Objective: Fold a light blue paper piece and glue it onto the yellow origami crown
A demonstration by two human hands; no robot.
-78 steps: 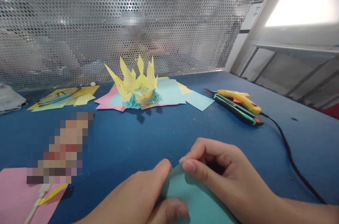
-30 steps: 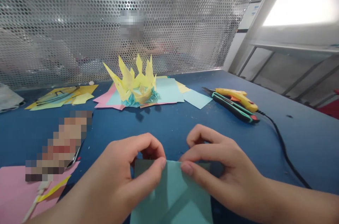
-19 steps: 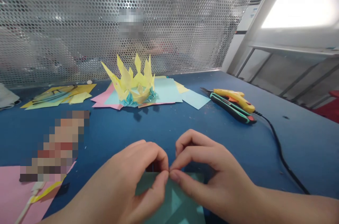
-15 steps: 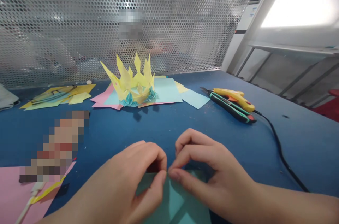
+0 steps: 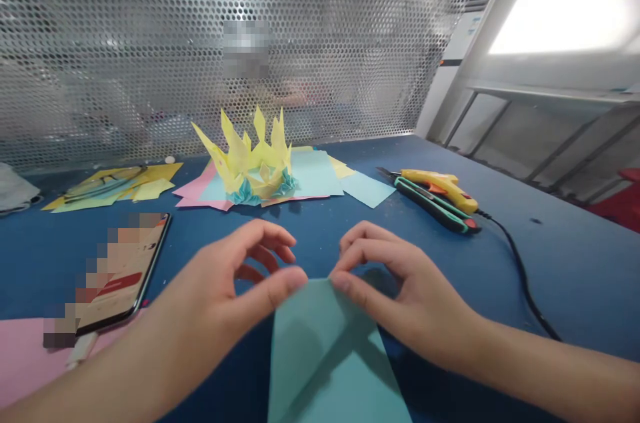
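A sheet of teal paper (image 5: pixel 335 356) lies in front of me, its far edge between my two hands. My right hand (image 5: pixel 385 276) pinches that far edge between thumb and forefinger. Over the paper's far left corner is my left hand (image 5: pixel 240 283), fingers curved and apart from the thumb, holding nothing. The left thumb tip is close to the edge; whether it touches the paper I cannot tell. Shadows of my arms fall across the sheet.
A yellow paper crown (image 5: pixel 250 163) with teal trim stands on stacked coloured paper (image 5: pixel 320 173). To the right lie a box cutter (image 5: pixel 435 206) and a yellow glue gun (image 5: pixel 445 189) with a black cord. At left are a phone (image 5: pixel 125 283), pink paper (image 5: pixel 25 356) and glasses (image 5: pixel 105 183).
Both hands have moved away from me, and more of the teal paper shows. My left fingers have opened off the paper's edge, while the right hand keeps its pinch.
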